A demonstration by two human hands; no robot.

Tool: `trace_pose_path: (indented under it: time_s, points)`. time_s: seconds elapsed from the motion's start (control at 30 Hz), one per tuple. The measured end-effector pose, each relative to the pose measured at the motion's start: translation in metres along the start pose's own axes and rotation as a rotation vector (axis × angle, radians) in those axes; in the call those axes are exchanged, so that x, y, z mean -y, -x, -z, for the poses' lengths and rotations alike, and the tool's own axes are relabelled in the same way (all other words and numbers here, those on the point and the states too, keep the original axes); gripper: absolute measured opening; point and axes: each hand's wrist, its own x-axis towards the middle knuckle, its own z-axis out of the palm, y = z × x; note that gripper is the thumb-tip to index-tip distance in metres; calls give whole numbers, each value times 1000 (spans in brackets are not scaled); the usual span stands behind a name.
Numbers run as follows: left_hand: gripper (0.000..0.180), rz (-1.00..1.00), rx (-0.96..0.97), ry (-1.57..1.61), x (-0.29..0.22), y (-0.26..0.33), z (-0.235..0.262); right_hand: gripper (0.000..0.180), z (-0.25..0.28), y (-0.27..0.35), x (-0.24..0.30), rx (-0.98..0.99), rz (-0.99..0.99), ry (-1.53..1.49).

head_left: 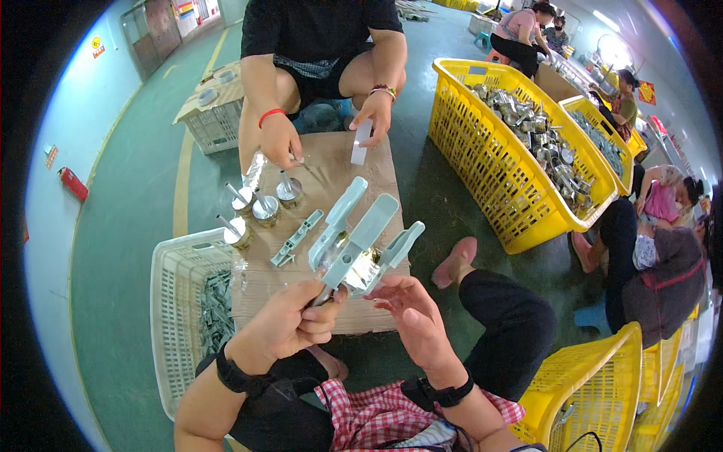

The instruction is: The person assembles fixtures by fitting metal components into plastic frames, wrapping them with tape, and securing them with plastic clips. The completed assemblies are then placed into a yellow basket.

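My left hand (295, 318) is closed around the metal stem of a shiny metal part fitted with pale green plastic paddles (373, 220). The paddles point up and away from me, over the cardboard. My right hand (413, 313) is beside the lower right of this part, palm turned up and fingers apart; whether its fingertips touch the part I cannot tell. A loose pale green plastic piece (297, 237) lies on the cardboard-topped table (331, 158). Several round metal cups with stems (265, 211) stand at the table's left side.
Opposite, a co-worker's hand (280, 142) is at a metal cup, the other (372, 120) holding a white strip (361, 145). A white crate (167, 301) of green pieces stands left; a yellow crate (489, 181) of metal parts stands right. More yellow crates (595, 384) sit lower right.
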Motion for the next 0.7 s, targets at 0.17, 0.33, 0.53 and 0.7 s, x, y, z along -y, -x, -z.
trace_pose_path:
  time_s: [0.17,0.33,0.53,0.7]
  points:
    - [26,50,-26,-10,3,-2,-1,21,-5,3,0,-95,25,179]
    - [25,49,-124,-189,6,-3,-11,8,-7,5,0,-238,62,214]
    - [30,-305,-335,-715,24,-15,0,11,-10,1,-7,-251,201,524]
    - [29,-296,-373,-609,26,-16,-6,14,-17,4,1,-345,99,457]
